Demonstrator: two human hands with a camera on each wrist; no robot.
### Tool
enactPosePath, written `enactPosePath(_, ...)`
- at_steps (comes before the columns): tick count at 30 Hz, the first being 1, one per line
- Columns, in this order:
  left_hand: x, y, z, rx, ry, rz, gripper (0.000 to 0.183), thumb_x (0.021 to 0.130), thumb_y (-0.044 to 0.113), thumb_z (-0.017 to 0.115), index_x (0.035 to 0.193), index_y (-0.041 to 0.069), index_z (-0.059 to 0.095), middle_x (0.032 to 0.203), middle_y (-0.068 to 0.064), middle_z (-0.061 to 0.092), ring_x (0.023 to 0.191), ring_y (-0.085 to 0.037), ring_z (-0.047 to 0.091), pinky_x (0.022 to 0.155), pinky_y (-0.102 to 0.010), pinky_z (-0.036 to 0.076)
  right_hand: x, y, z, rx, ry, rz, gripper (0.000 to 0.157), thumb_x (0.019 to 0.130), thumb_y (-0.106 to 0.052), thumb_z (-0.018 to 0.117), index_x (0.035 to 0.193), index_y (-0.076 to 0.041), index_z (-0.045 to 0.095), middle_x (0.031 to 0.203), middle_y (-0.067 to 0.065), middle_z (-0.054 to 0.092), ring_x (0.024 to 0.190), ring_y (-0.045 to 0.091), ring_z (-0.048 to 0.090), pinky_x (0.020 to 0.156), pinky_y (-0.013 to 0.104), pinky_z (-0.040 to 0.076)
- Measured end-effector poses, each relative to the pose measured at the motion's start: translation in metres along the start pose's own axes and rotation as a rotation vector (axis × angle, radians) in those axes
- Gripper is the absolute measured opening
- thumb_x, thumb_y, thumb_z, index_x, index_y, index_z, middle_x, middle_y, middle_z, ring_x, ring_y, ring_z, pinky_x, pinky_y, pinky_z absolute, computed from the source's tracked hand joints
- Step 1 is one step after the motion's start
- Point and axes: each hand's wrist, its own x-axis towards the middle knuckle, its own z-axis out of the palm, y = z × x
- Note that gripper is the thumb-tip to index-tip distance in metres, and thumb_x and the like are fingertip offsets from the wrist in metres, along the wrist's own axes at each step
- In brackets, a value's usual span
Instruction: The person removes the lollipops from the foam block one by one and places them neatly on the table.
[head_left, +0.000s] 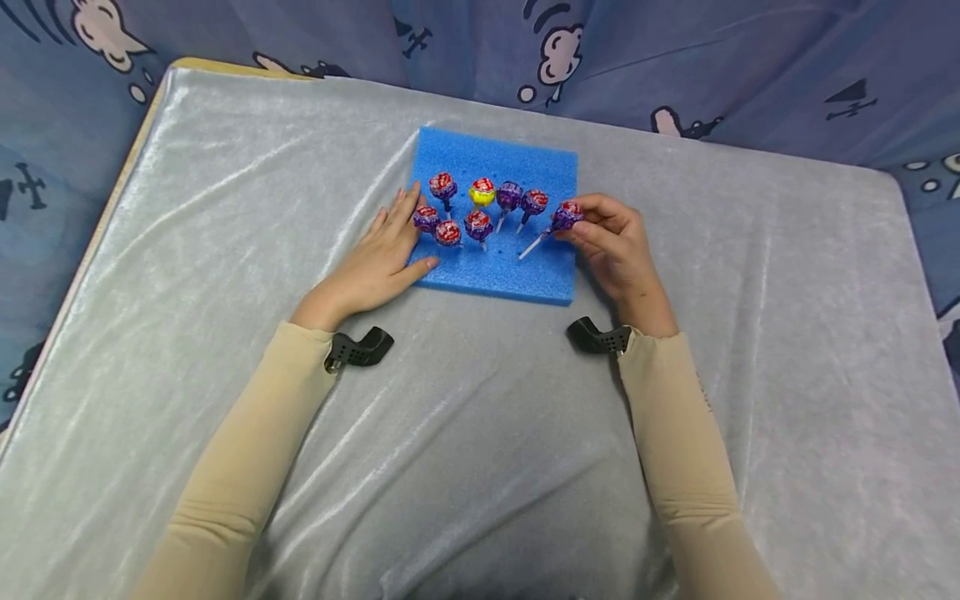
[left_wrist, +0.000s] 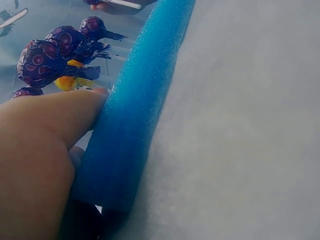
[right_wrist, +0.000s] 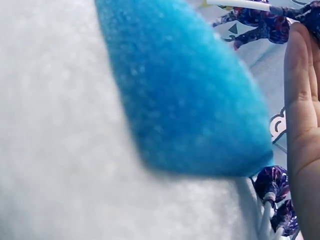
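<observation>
My right hand (head_left: 617,243) pinches a purple-wrapped lollipop (head_left: 566,215) by its head, fingers curled around the wrapper. Its white stick (head_left: 533,247) slants down and to the left, with the tip at or just above the surface of the blue foam block (head_left: 495,275); I cannot tell whether the tip has entered the foam. The lollipop sits over the block's right part, just to the right of the others.

My left hand (head_left: 380,260) lies flat with fingers straight, pressing on the block's left edge. Its fingertips are right beside the nearest planted lollipops. The left wrist view shows the fingers resting against the foam's edge, with purple wrappers just beyond them.

Seven lollipops already stand in the foam on their sticks, in two rows. The back row (head_left: 487,193) holds four: three purple and a yellow one (head_left: 482,192) second from the left. The front row (head_left: 450,227) holds three purple ones, close to my left hand.

As I judge it, seven are placed and the eighth is being set into the front row's right end. I see no loose lollipops elsewhere, so this looks like the last.

The block rests on a table under a shiny grey cloth (head_left: 480,433). A blue curtain (head_left: 675,50) printed with cartoon figures hangs behind.
</observation>
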Motion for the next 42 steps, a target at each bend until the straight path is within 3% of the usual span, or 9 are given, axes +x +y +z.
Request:
enactPosePath(10,0.000,0.000,0.001,-0.001,-0.011,-0.005,0.053,0.101,0.038,0.040,0.119,-0.012,0.047,0.156,-0.014,-0.015,0.141,-0.025,-0.016,0.113,-0.036,-0.009,-0.002,-0.012,-0.011,0.194,0.057,-0.036,0.021,0.077,0.008,0.071,0.096,0.014,0.063,0.087,0.020,0.064,0.075,0.025,0.063,0.070,0.032,0.055)
enactPosePath(27,0.000,-0.001,0.001,-0.008,-0.007,-0.003,0.053,0.101,0.037,0.039,0.119,-0.013,0.048,0.156,-0.013,-0.016,0.141,-0.025,-0.016,0.113,-0.037,-0.009,-0.007,-0.027,-0.044,0.332,0.193,-0.076,0.024,0.075,0.013,0.069,0.096,0.020,0.060,0.085,0.025,0.065,0.071,0.029,0.064,0.068,0.035,0.054)
enactPosePath(34,-0.001,-0.001,0.001,-0.015,-0.009,-0.009,0.053,0.101,0.037,0.040,0.119,-0.012,0.048,0.156,-0.012,-0.016,0.141,-0.025,-0.016,0.113,-0.037,-0.009,-0.009,-0.031,-0.052,0.204,0.312,-0.038,0.011,0.079,0.009,0.069,0.089,0.012,0.065,0.085,0.020,0.066,0.070,0.025,0.064,0.066,0.030,0.053)
enactPosePath(37,-0.001,0.000,0.000,-0.017,-0.010,-0.012,0.054,0.101,0.037,0.040,0.120,-0.013,0.047,0.156,-0.013,-0.015,0.141,-0.025,-0.016,0.113,-0.037,-0.009,-0.011,-0.034,-0.055,0.139,0.374,0.028,0.004,0.082,0.010,0.064,0.085,0.011,0.067,0.083,0.019,0.067,0.068,0.023,0.064,0.065,0.030,0.054)
enactPosePath(42,0.000,0.000,0.000,-0.018,-0.015,-0.011,0.054,0.101,0.036,0.040,0.121,-0.013,0.047,0.156,-0.013,-0.015,0.141,-0.025,-0.016,0.113,-0.037,-0.009,-0.011,-0.039,-0.058,-0.031,0.475,0.144,0.008,0.084,0.010,0.063,0.085,0.009,0.070,0.082,0.014,0.069,0.067,0.019,0.065,0.066,0.028,0.056)
